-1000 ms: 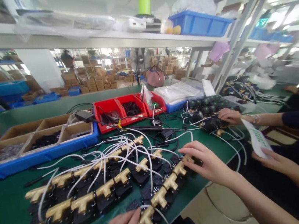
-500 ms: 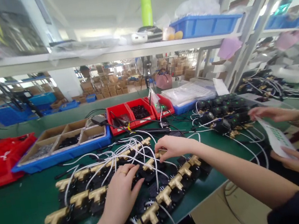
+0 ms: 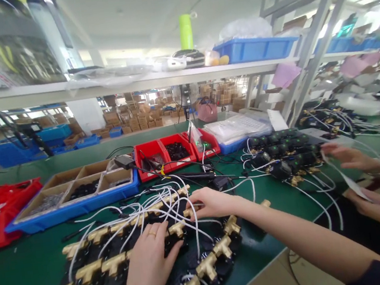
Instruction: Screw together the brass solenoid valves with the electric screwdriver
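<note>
Rows of black units with brass T-shaped fittings [image 3: 206,266] and white cables [image 3: 170,206] lie on the green bench before me. My right hand [image 3: 212,203] reaches in from the right, its bent fingertips pinching a brass fitting [image 3: 187,213] of a unit in the middle of the group. Some of that unit is hidden behind my fingers and the cables. My left hand [image 3: 147,257] rests palm down over the middle row, thumb spread from the fingers, close to another brass fitting [image 3: 177,229]. Its palm covers the units below.
Behind the units stand a blue divided tray [image 3: 79,207] and red bins [image 3: 153,171]. More black units [image 3: 283,148] with green lights are at the right. A co-worker's hands [image 3: 379,205] hold a white sheet [image 3: 347,179] there. A shelf [image 3: 125,85] crosses above the bench.
The view has tilted up slightly, so the bench sits lower. My right hand has shifted a little left with its pinched fitting. The co-worker's sheet has turned nearly edge-on.
</note>
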The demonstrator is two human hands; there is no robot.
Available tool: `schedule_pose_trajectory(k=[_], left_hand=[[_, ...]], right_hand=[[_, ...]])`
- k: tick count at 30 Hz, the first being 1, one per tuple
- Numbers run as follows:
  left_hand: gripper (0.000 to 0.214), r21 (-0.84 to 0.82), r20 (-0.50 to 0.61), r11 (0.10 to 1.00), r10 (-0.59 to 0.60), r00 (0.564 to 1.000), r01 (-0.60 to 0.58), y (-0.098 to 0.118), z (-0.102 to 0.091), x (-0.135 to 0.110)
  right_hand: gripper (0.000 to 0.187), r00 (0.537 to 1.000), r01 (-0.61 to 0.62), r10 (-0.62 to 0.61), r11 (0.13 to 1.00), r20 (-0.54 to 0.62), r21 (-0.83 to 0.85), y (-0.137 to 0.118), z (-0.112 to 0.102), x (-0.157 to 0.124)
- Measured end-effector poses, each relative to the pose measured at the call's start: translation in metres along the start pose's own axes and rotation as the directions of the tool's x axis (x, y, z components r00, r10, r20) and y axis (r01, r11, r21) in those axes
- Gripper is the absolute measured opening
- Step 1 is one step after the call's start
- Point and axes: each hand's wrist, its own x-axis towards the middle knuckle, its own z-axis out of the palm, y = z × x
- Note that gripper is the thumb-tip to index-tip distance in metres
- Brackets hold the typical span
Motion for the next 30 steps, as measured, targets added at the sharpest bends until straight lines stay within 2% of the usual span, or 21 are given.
schedule_pose_trajectory(k=[2,5,9,11,14,16,20,23,27,30], left_hand=[[0.031,-0.041,0.024,0.999,-0.032,0.999,0.033,0.004,-0.002,0.006],[0.022,-0.177,0.137,0.980,-0.065,0.988,0.089,0.010,-0.006,0.020],[0.036,-0.257,0.175,0.961,-0.055,0.983,0.100,0.017,-0.009,0.036],[0.041,-0.269,0.179,0.958,-0.051,0.983,0.099,0.020,-0.008,0.041],[0.044,-0.290,0.187,0.950,-0.063,0.980,0.116,0.025,-0.005,0.045],[0.043,-0.306,0.195,0.944,-0.066,0.979,0.125,0.028,-0.002,0.047],[0.030,-0.331,0.204,0.936,-0.056,0.977,0.123,0.034,0.005,0.054],[0.028,-0.334,0.218,0.935,-0.048,0.975,0.120,0.034,0.013,0.056],[0.039,-0.322,0.240,0.940,-0.036,0.970,0.115,0.032,0.020,0.056],[0.040,-0.302,0.244,0.947,-0.033,0.969,0.108,0.031,0.020,0.056]], right_hand=[[0.031,0.999,-0.021,0.021,1.000,-0.038,0.009,-0.002,-0.010,-0.009],[0.026,0.990,-0.107,0.105,0.994,-0.089,-0.010,-0.005,-0.019,-0.020],[0.024,0.967,-0.251,0.252,0.968,-0.026,0.010,-0.009,-0.013,-0.020],[0.031,0.962,-0.273,0.273,0.958,0.010,0.083,-0.010,-0.006,-0.017],[0.058,0.968,-0.248,0.249,0.950,0.022,0.190,-0.012,0.000,-0.016],[0.066,0.970,-0.239,0.243,0.941,0.013,0.241,-0.011,0.003,-0.016],[0.051,0.950,-0.279,0.311,0.886,-0.028,0.371,-0.008,0.009,-0.016],[0.044,0.933,-0.283,0.353,0.846,-0.077,0.451,-0.007,0.020,-0.014],[0.019,0.917,-0.246,0.382,0.765,-0.113,0.595,-0.005,0.031,-0.010],[0.014,0.922,-0.160,0.366,0.662,-0.130,0.732,-0.002,0.025,-0.015]])
